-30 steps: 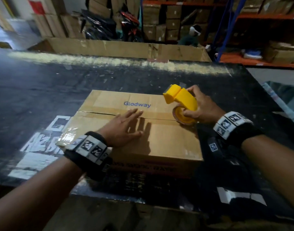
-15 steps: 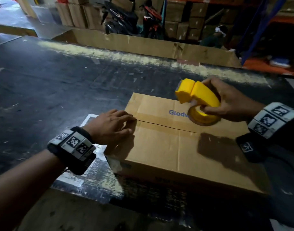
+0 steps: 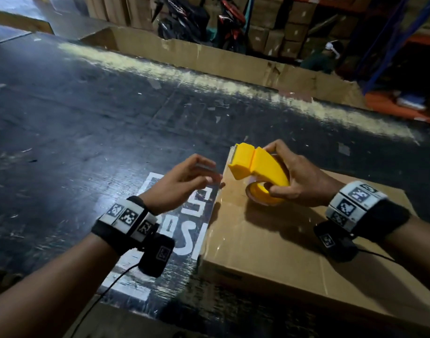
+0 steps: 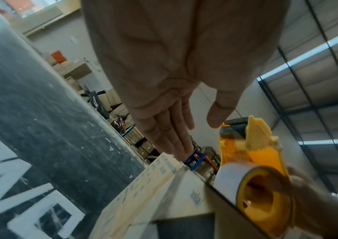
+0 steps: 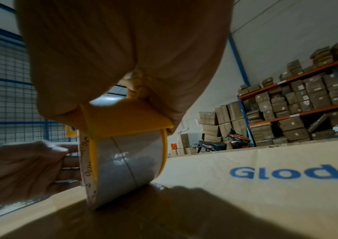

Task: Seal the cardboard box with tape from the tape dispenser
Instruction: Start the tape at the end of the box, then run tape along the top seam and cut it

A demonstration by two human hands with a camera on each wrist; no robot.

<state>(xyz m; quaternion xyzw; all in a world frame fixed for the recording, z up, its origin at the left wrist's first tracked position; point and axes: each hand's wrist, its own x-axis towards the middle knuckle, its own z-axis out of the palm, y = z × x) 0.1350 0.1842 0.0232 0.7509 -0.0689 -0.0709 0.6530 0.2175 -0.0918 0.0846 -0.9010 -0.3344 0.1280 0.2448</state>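
My right hand (image 3: pixel 304 181) is wrapped around the yellow tape dispenser (image 3: pixel 260 167), thumb hooked through the roll's core, with the tape roll (image 5: pixel 123 163) resting on top of the cardboard box (image 3: pixel 270 240) near its left end. My left hand (image 3: pixel 182 184) hangs just off that end, fingers loosely extended toward the dispenser's toothed mouth; whether it already pinches the free end of the tape I cannot tell, as the fingertips blur. The box lies flat on the dark counter (image 3: pixel 75 130), printed lid up. I judge the dispenser light and rigid, safe to grip firmly by its curved body, but the serrated blade at the front is one place to keep fingers off. The tape itself should be thin, sticky and quick to fold on itself, so I would take it by the very tip. The box looks stiff enough to bear pressing down along the seam.
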